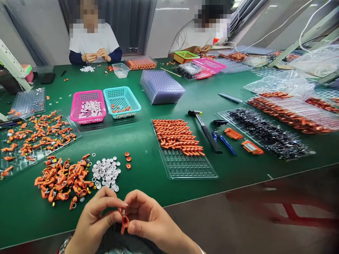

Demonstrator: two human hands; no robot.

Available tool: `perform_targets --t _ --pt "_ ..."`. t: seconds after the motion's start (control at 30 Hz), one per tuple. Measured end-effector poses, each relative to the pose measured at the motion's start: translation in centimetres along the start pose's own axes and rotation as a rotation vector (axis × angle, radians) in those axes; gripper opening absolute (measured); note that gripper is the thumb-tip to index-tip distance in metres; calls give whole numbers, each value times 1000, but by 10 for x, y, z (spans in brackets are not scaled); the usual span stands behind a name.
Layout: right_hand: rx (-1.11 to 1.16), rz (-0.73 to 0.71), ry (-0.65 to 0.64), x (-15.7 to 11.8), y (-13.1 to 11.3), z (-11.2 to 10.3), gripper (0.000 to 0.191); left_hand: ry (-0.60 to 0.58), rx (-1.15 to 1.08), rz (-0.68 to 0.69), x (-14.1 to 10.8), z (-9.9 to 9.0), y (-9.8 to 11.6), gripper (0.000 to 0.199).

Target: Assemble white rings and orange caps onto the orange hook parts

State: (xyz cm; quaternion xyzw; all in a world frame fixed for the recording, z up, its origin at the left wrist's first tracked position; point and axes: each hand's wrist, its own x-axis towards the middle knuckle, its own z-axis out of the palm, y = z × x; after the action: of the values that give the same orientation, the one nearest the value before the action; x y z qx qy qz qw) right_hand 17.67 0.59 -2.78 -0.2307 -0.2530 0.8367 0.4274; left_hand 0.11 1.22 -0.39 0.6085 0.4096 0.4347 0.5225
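Close to my body, at the table's front edge, my left hand point(96, 215) and my right hand point(150, 217) meet around a small orange earbud shell point(125, 222). Its round open end faces up and its stem points down. My right thumb and fingers grip the shell. Between my left thumb and index finger is a small round orange cap point(123, 211) with something white in it, right above the shell's opening. Ahead of my hands lie a heap of orange earbud shells point(66, 178), a pile of white round discs point(106, 171) and several loose orange caps point(128, 159).
A clear tray point(190, 167) holds rows of orange shells. Pink basket point(88, 118), turquoise basket point(124, 114) and stacked trays point(164, 88) stand mid-table. Hammer point(205, 130), blue-handled tool point(226, 143) and dark wired parts point(267, 132) lie right. Two people point(92, 42) work opposite.
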Motion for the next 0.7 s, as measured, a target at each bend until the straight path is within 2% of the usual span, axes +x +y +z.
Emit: perform_targets --t 0.2,0.3,0.43,0.7 --pt "42 12 17 2 12 -4 37 27 -14 -83 -2 -2 -3 22" --pt "87 5 21 4 16 -4 35 53 -19 -209 -3 -5 -5 28" --pt "137 -21 30 4 17 -3 31 -29 -15 -341 -3 -6 -5 34" --pt "104 -66 28 4 22 -3 28 -107 -119 -393 -3 -2 1 31"
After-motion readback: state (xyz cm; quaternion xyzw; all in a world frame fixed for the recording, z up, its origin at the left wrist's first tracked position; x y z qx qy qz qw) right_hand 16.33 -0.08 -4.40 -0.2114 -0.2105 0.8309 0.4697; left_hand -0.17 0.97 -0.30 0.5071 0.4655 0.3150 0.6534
